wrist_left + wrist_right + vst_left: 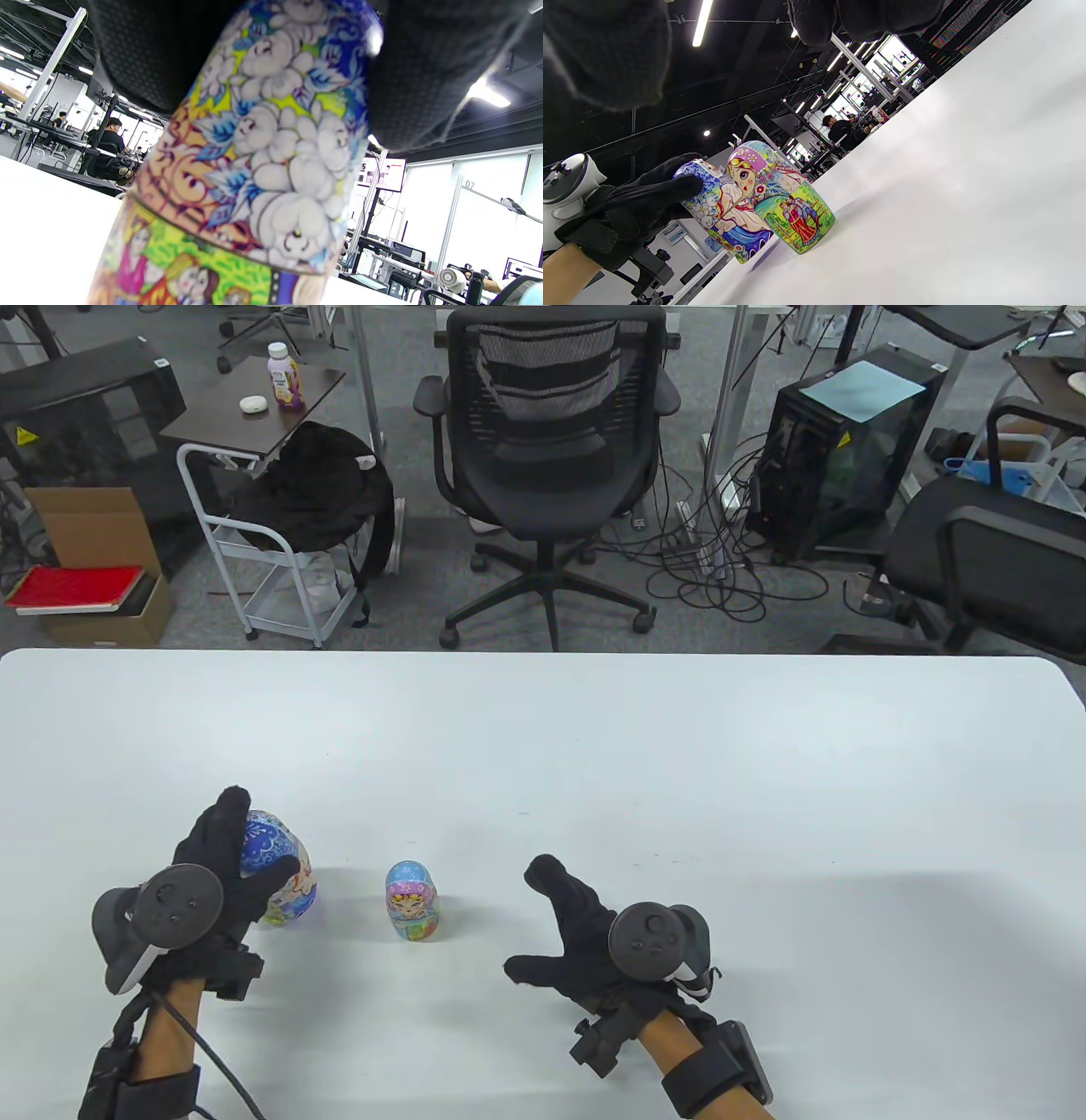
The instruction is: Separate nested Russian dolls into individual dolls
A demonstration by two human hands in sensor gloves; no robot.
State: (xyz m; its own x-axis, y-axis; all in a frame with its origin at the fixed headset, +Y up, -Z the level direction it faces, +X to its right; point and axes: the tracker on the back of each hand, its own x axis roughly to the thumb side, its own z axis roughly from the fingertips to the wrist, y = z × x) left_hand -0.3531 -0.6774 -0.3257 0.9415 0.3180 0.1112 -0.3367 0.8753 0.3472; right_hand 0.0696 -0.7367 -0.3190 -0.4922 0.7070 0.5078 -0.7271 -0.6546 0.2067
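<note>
A large blue-and-white floral doll [284,869] stands on the white table [679,780] at the lower left. My left hand [233,865] grips its upper half; the gloved fingers [140,55] wrap the doll [263,161] close up in the left wrist view. A smaller doll [413,902] with a pink-and-blue head stands upright alone to its right. My right hand [556,920] hovers open and empty to the right of the small doll, fingers spread. The right wrist view shows both dolls side by side, the small one [785,203] in front of the large one [712,203].
The table's far edge [543,653] runs across the middle of the table view. Beyond it stand a black office chair [543,475], a white cart [271,560] and computer towers on the floor.
</note>
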